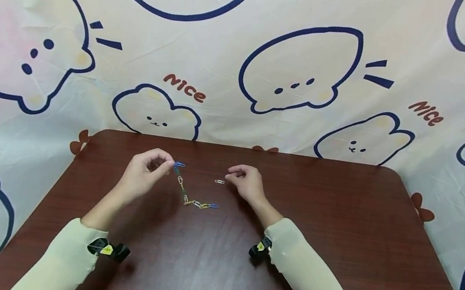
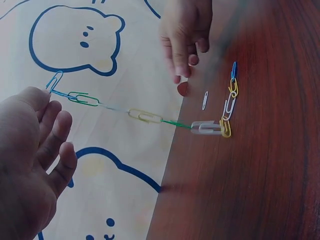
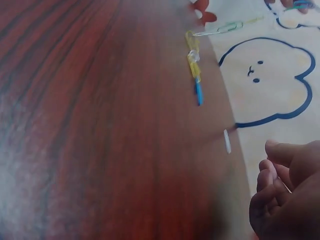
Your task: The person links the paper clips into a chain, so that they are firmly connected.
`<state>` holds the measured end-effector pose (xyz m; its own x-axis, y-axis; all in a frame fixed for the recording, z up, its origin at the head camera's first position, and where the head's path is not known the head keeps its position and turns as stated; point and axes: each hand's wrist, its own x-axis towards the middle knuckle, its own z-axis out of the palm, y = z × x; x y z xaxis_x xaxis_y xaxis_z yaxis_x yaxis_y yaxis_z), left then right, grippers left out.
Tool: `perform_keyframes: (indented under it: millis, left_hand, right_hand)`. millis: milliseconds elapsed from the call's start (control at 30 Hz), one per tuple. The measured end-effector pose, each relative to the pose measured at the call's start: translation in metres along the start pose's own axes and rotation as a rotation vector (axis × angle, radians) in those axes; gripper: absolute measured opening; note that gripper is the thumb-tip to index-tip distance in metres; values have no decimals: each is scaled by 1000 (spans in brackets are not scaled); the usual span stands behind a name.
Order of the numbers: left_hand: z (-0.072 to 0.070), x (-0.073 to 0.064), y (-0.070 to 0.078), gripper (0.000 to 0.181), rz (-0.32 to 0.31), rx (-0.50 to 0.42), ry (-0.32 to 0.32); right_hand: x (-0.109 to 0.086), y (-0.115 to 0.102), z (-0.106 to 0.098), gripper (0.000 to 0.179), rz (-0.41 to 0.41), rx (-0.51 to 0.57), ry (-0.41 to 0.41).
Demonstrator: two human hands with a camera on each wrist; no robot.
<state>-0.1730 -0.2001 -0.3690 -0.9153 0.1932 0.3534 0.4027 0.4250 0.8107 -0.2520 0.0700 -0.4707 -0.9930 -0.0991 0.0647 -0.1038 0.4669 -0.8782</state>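
Observation:
Between thumb and fingertips, my left hand (image 1: 141, 175) pinches a blue paper clip (image 2: 56, 81) at the raised end of a paper clip chain. Blue, green, white and yellow clips make up this chain (image 1: 181, 182), which slants down from the hand to the tabletop. Its lower stretch lies on the wood and ends in another blue clip (image 3: 199, 92). Apart from the chain, a single white paper clip (image 1: 219, 181) lies between the hands. My right hand (image 1: 248, 184) hovers just right of that clip, its fingers loosely curled and nothing visible in them.
The dark red-brown wooden table (image 1: 339, 222) has rounded far corners. Behind it hangs a pale cloth (image 1: 227, 63) printed with blue cartoon outlines, close to the table's far edge. Each wrist carries a small black camera (image 1: 260, 250) at the sleeve.

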Motion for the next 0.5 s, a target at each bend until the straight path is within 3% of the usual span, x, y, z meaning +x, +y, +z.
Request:
perform_keyframes:
  millis: [233, 500]
  left_hand:
    - [0, 0, -1, 7, -3, 0, -2]
    - [1, 0, -1, 8, -4, -4, -8]
  right_hand:
    - [1, 11, 5, 15, 3, -91, 11]
    - [1, 8, 15, 16, 60, -229, -18]
